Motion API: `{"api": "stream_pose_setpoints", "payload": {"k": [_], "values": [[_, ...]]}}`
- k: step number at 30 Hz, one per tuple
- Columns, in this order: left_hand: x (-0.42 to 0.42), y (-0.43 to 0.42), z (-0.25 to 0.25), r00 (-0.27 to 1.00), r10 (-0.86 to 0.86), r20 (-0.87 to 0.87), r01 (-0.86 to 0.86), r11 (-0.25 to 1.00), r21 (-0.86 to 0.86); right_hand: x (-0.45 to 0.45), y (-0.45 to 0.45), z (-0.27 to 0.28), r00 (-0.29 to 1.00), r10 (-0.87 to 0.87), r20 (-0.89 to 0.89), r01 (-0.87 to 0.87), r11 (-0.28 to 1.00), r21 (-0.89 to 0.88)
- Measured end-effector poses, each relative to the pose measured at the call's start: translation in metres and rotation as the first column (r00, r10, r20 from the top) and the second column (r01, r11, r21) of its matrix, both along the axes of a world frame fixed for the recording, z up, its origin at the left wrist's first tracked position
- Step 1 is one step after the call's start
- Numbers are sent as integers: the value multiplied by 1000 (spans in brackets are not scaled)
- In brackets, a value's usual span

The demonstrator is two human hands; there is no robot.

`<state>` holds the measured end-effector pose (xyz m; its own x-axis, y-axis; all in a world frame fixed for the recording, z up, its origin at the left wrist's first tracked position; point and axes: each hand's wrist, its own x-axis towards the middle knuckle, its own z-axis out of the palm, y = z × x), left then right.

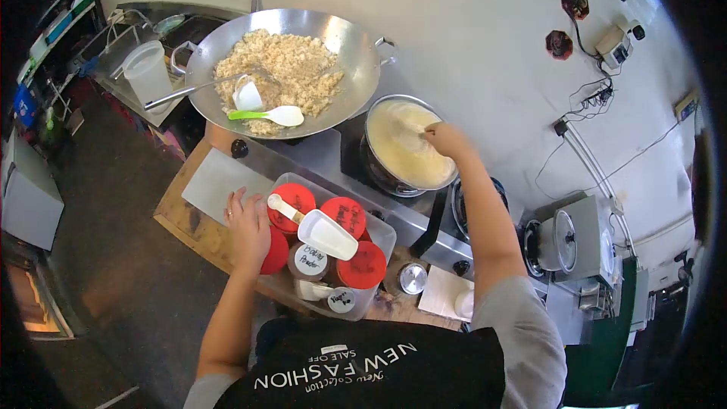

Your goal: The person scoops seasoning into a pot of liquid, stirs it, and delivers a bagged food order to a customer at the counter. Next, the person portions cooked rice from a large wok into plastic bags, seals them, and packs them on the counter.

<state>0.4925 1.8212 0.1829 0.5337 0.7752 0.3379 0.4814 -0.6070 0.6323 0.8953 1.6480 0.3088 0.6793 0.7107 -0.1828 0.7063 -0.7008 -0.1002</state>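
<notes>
My right hand (pixel 447 141) is closed over a pot (pixel 401 144) of pale yellow liquid; what its fingers grip is too hidden to name. My left hand (pixel 248 221), fingers spread, rests by the left side of a clear plastic bin (pixel 384 238) of jars, beside a red lid (pixel 276 251). Across the red-lidded jars lies a white scoop (pixel 327 235). A large wok (pixel 356 60) holds crumbly pale food (pixel 280 64). A metal-handled utensil (pixel 185 92), a white cup (pixel 248 96) and a green-handled white spoon (pixel 284 116) lie in it.
A translucent pitcher (pixel 148 72) stands left of the wok. Near the right hand's forearm is another burner (pixel 459 208). A glass jar with a metal lid (pixel 413 279) and white napkins (pixel 441 292) sit right of the bin. A lidded pot (pixel 559 241) stands farther right.
</notes>
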Motion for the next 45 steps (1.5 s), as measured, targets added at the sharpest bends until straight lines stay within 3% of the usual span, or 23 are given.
{"api": "stream_pose_setpoints", "payload": {"k": [1,2,5,6,9,10,13,17,18,21,22,25,26,29,30,33,34,38,41,42,45], "values": [[2,0,2,1000,1,-1,-1,1000,-1,1,4,-2,999,31,7,-32,991,127],[1,0,4,1000,5,-6,-5,1000,-2,5,5,-6,962,228,-151,-185,949,256],[-1,2,1,1000,11,-10,-11,1000,1,-32,-4,28,972,180,-154,-194,977,-84],[-1,1,-1,1000,9,-6,-9,1000,1,-28,-4,30,985,48,-168,-84,974,-212],[-1,0,-2,1000,6,-7,-6,1000,11,16,-3,-7,997,-2,81,12,992,-129],[0,-3,-1,1000,2,-6,-2,1000,4,15,2,-16,997,-1,76,-6,996,91],[0,-1,4,1000,10,-12,-10,1000,7,11,1,-9,935,282,-213,-239,948,209],[-1,2,0,1000,15,-5,-15,1000,21,-15,-4,26,986,81,-147,-121,951,-285],[-1,-1,-1,1000,6,11,-6,1000,17,1,-3,11,997,74,-25,-78,953,-292],[-1,0,0,1000,-3,9,2,1000,23,8,4,-9,1000,24,12,-25,997,76],[0,1,0,1000,-1,14,0,1000,30,-6,3,2,992,88,-87,-72,984,163],[-2,2,-2,1000,5,15,-5,999,44,-25,-2,25,942,271,-197,-286,957,-49],[-1,2,-2,1000,3,17,-4,999,46,-32,-4,34,968,133,-214,-170,972,-164],[-3,2,-6,1000,-10,12,9,999,43,10,-1,-7,999,9,36,-3,988,-154],[-1,2,-7,1000,-10,16,9,999,46,26,0,-28,995,59,78,-62,998,31],[0,-2,6,1000,12,2,-12,1000,-19,3,7,-19,970,217,-111,-177,941,289],[1,0,4,1000,9,10,-9,1000,-12,-15,4,-4,960,245,-133,-211,950,228],[-2,2,-2,1000,4,4,-4,1000,10,-7,-1,12,993,52,-103,-72,978,-197],[0,-2,-1,1000,12,-5,-12,1000,-1,16,6,-25,1000,1,11,-3,986,168],[0,-1,1,1000,23,-5,-23,1000,-4,17,7,-26,992,82,-91,-58,968,245],[-2,1,4,1000,-9,-16,9,1000,-5,-21,5,10,946,232,-227,-225,973,57]]}}
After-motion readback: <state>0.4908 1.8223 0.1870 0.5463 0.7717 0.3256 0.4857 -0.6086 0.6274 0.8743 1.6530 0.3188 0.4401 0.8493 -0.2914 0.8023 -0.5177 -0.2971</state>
